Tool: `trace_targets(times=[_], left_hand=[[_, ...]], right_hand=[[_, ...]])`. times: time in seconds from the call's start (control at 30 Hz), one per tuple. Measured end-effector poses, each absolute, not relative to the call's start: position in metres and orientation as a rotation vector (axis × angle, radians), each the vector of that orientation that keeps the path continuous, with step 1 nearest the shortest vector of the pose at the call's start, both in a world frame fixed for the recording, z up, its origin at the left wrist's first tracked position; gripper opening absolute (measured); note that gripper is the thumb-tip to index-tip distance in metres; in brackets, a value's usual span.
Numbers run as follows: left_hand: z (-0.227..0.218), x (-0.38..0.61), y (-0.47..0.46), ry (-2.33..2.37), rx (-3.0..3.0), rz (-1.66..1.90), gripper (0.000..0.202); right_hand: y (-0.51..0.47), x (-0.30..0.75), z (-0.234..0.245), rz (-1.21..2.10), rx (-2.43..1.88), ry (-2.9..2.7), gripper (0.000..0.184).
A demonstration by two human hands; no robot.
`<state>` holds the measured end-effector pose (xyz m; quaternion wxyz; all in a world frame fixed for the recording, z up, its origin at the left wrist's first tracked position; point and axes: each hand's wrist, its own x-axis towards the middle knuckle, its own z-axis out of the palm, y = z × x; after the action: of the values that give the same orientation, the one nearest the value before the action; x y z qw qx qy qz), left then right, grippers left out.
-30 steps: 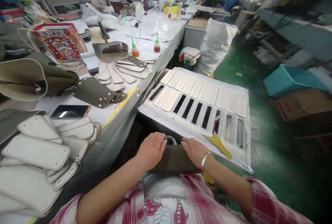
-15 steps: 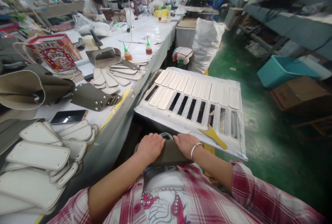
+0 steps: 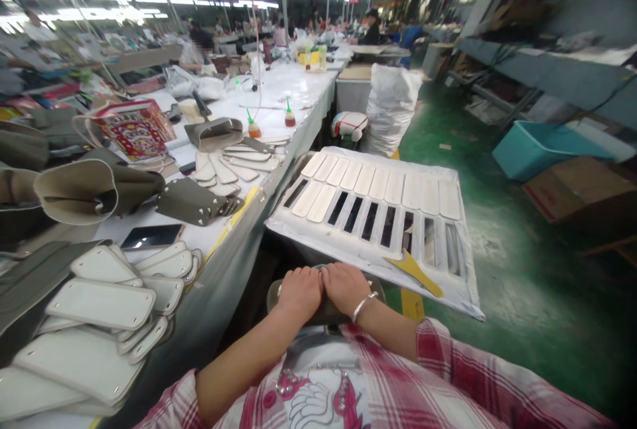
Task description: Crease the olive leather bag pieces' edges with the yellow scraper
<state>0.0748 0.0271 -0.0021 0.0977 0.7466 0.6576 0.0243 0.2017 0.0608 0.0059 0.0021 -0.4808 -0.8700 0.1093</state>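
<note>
Low in front of my body lies an olive-grey leather piece (image 3: 377, 286) with rounded ends and small pale spots near its ends. My left hand (image 3: 300, 292) is closed over its far edge, fingers bent and pointing away from me. Right beside it, my right hand (image 3: 345, 288), with a silver bangle on the wrist, grips the same edge. The two hands touch or nearly touch at the thumbs. Most of the piece is hidden beneath them, and the fingertips are out of sight.
A slotted white rack (image 3: 378, 207) holding pale strips stands ahead, a yellow scraper-like tool (image 3: 418, 274) on its edge. On the left table lie white leather panels (image 3: 102, 303), a phone (image 3: 152, 236), olive leather pieces (image 3: 192, 201) and glue bottles (image 3: 253, 125). A teal bin (image 3: 527, 150) stands right.
My hands have slid inward along the leather piece, from apart to side by side, covering its middle. The light loop seen between them is now hidden. The view has tilted upward.
</note>
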Motion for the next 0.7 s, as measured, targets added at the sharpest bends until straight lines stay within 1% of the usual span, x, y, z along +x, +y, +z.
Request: trace_targets(times=[0.13,0.2,0.27,0.33,0.43,0.53,0.7], left_hand=[[0.013,0.071,0.035,1.968,2.276,0.152,0.034],[0.018,0.063,0.043,2.012,2.304,0.26,0.036],[0.016,0.056,0.05,2.078,2.298,0.419,0.039],[0.008,0.051,0.053,2.089,2.294,0.49,0.041],[-0.005,0.052,0.049,2.012,2.347,0.427,0.043],[-0.008,0.058,0.046,1.987,2.392,0.402,0.043],[-0.007,0.09,0.048,1.814,2.439,0.385,0.049]], right_hand=[[0.067,0.205,0.02,0.179,-1.501,-2.621,0.037],[0.077,0.212,0.023,0.065,-1.458,-2.532,0.034],[0.086,0.223,0.021,-0.12,-1.368,-2.363,0.034],[0.089,0.235,0.014,-0.243,-1.241,-2.341,0.033],[0.086,0.244,0.001,-0.241,-1.179,-2.433,0.028],[0.085,0.247,-0.01,-0.21,-1.231,-2.447,0.03],[0.097,0.268,-0.006,-0.345,-1.102,-2.203,0.025]])
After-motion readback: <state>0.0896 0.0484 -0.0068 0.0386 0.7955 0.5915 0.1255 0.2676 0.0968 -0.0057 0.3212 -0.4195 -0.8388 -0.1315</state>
